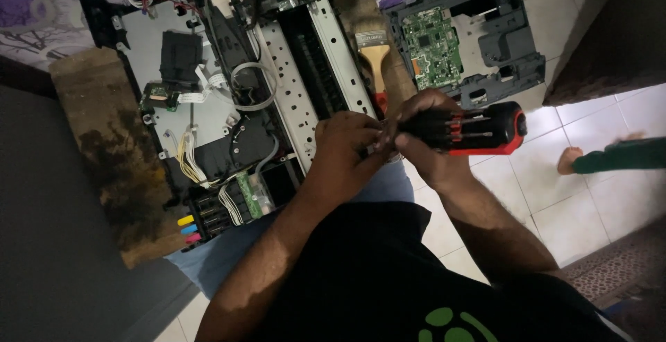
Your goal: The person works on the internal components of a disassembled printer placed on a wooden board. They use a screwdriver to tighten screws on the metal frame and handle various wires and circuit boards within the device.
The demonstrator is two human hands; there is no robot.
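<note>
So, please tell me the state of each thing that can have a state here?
Printer chassis: opened, cover off, cables exposed.
Multi-bit screwdriver: held in right hand, lying sideways.
Left hand: fingers at the screwdriver tip.
Circuit board: exposed in grey housing.
Paintbrush: lying unused.

Floor: pale square tiles (pixel 590 196) showing at right, catching light.
Covering: purple patterned cloth (pixel 28 9) lying along top.
Furniture: worn wooden board (pixel 118 155) sitting at left.

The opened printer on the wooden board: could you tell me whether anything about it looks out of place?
The printer lies with covers off, wiring exposed. Its grey housing part with a green circuit board sits apart on the tiled floor. A paintbrush rests beside the chassis.
</note>
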